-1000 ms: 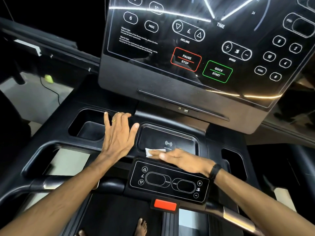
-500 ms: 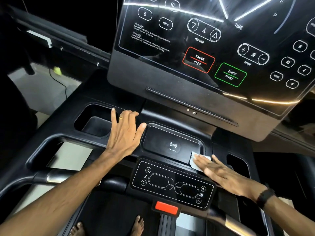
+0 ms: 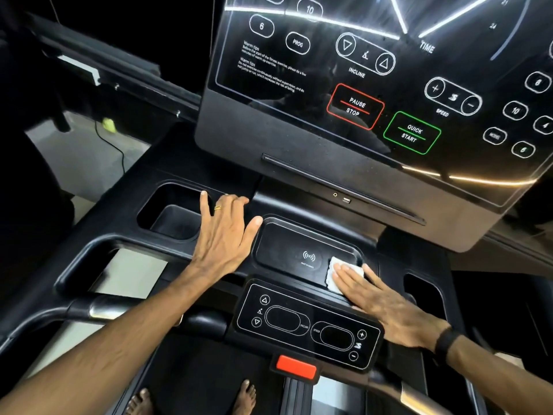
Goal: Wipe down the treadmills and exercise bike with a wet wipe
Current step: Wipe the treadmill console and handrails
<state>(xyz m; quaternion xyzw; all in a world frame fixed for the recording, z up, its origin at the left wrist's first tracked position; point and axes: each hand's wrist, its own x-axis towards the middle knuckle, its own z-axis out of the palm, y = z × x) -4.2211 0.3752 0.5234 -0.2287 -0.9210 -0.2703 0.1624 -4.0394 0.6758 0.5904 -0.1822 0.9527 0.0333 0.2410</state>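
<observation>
1. Nearest, two bare feet [image 3: 191,399] stand on the dark treadmill belt [image 3: 209,369], below the small control panel [image 3: 308,324].
2. A red stop tab [image 3: 295,366] sits just under the small control panel's near edge.
3. The small control panel carries incline arrows on its left end and speed plus and minus marks on its right end.
4. The right hand [image 3: 386,304] lies flat across the panel's upper right corner, a dark band on its wrist. Its grip is spread: the fingers are straight and press down on the wet wipe [image 3: 338,275], not curled round it.
5. The wet wipe, white and folded, lies just beyond the small control panel, in the near right corner of the charging tray [image 3: 287,250], partly under the fingertips.
6. The charging tray sits directly behind the small control panel and shows a wireless symbol near its middle.
7. The left hand [image 3: 226,235] rests palm down on the surface just left of the charging tray, fingers loosely spread and holding nothing, a ring on one finger, the thumb touching the tray's left rim.
8. A cup holder [image 3: 170,217] opens left of that hand, farther from the small control panel.
9. Farthest, the large console screen [image 3: 389,70] rises behind the charging tray, with a red PAUSE STOP box and a green QUICK START box.
</observation>
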